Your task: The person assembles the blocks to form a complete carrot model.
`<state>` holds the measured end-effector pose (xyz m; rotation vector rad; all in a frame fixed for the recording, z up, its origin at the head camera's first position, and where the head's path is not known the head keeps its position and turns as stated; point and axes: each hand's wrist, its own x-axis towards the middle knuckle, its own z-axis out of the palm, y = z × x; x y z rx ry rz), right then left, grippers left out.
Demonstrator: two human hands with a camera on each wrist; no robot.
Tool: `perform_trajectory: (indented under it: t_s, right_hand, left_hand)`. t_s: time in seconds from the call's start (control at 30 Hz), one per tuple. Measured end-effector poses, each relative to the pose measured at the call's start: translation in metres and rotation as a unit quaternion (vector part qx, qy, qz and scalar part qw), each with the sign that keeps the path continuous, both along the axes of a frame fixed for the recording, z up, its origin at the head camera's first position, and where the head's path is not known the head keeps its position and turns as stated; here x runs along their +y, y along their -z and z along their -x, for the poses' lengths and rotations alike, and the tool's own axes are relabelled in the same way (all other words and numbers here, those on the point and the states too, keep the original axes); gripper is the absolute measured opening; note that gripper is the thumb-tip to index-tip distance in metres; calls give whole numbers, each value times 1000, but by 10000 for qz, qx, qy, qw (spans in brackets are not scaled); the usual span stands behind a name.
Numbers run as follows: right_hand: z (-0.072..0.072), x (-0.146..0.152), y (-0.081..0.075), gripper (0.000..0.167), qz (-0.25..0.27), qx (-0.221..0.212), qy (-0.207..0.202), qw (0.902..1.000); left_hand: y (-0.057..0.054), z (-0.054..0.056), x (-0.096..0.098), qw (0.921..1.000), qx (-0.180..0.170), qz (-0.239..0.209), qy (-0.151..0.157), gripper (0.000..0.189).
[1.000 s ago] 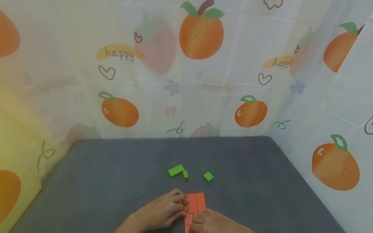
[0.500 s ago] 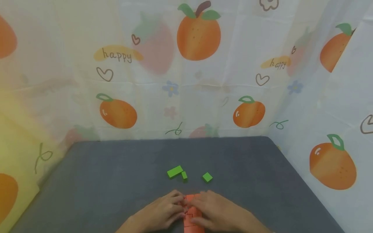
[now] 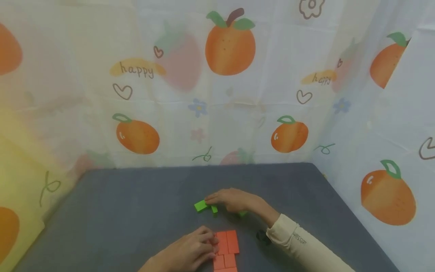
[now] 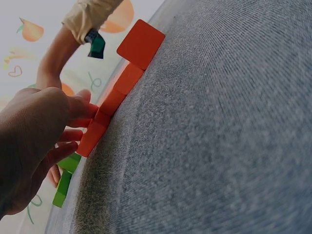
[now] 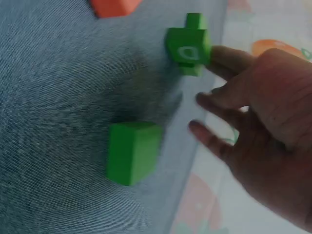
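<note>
Red-orange blocks (image 3: 227, 241) lie flat against one another in a column on the dark table. My left hand (image 3: 190, 247) rests beside them, its fingertips touching their left side, also seen in the left wrist view. Farther back, my right hand (image 3: 232, 200) reaches over the green blocks. Its fingertips are at the long green block (image 3: 200, 206), partly covering it. A small green block (image 3: 214, 210) sits just beside that one. Under the right wrist, a square green block (image 3: 242, 214) is mostly hidden; it stands apart in the right wrist view as a green block (image 5: 134, 153).
Dark grey cloth covers the table (image 3: 136, 204). A fruit-print curtain (image 3: 176, 124) hangs along the back and sides. The right arm's pale sleeve (image 3: 306, 241) crosses the right side, with a dark wrist strap (image 3: 263, 237) beneath its cuff.
My right hand has left the red-orange blocks and moved forward to the green ones. Before that it was working on the blocks' right side. The left hand has stayed at their left edge.
</note>
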<state>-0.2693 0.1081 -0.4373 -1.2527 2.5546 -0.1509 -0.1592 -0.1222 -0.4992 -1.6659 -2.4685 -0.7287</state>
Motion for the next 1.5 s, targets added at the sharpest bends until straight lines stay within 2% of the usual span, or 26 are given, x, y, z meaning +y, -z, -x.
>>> perform_trajectory:
  t_s: [0.07, 0.1, 0.2, 0.27, 0.37, 0.5, 0.6, 0.67, 0.77, 0.83, 0.93, 1.0, 1.1, 1.3, 1.4, 1.5]
  right_hand:
    - [1, 3, 1, 78, -295, 81, 226, 9993]
    - [1, 5, 0, 73, -428, 202, 386, 9981]
    - [5, 16, -4, 44, -710, 776, 908, 9903]
    - [10, 24, -5, 29, -678, 1017, 1205, 9852]
    - [19, 34, 0, 22, -263, 995, 1408, 9847]
    - [27, 45, 14, 25, 375, 831, 1164, 9890]
    - [26, 53, 20, 26, 669, 986, 1128, 9864]
    - [21, 57, 18, 27, 760, 1181, 1211, 9827]
    - [4, 64, 6, 29, 826, 1352, 1232, 9797]
    - [-11, 66, -3, 31, 779, 1424, 969, 9820]
    - [-32, 62, -13, 30, 746, 1273, 468, 9879]
    - [-43, 55, -14, 28, 722, 1160, 177, 9905]
    - [-52, 42, -6, 25, 700, 1039, 1, 9921]
    - [-56, 26, 15, 20, 858, 682, -48, 9940]
    - [-56, 24, 18, 18, 879, 436, -49, 9952]
    - [-55, 23, 18, 21, 802, 370, -37, 9961]
  left_hand:
    - [0, -1, 1, 10000, -17, -38, 6, 23]
    - [0, -1, 1, 10000, -13, -46, 8, 23]
    - [-2, -2, 1, 10000, 60, -39, -4, 22]
    - [-2, -2, 0, 9999, 110, -19, -18, 22]
    - [-3, -3, -1, 9998, 174, -16, -44, 23]
    - [-1, -3, -1, 9998, 190, -9, -53, 23]
    - [-1, -2, 0, 9999, 135, 7, -33, 23]
    - [0, -1, 1, 10000, 88, 14, -27, 23]
    - [0, -1, 2, 10000, 39, 34, -5, 24]
    - [-1, -2, 3, 10000, 31, 48, 4, 25]
    - [-1, -2, 2, 9999, 136, 66, -6, 25]
    - [-2, -3, 1, 9997, 228, 53, -39, 23]
    - [-2, -4, -1, 9992, 392, 38, -79, 22]
    - [0, -5, 1, 9990, 442, -60, -56, 21]
    - [1, -5, 2, 9987, 499, -95, -53, 21]
    - [1, -5, 2, 9985, 549, -67, -62, 22]
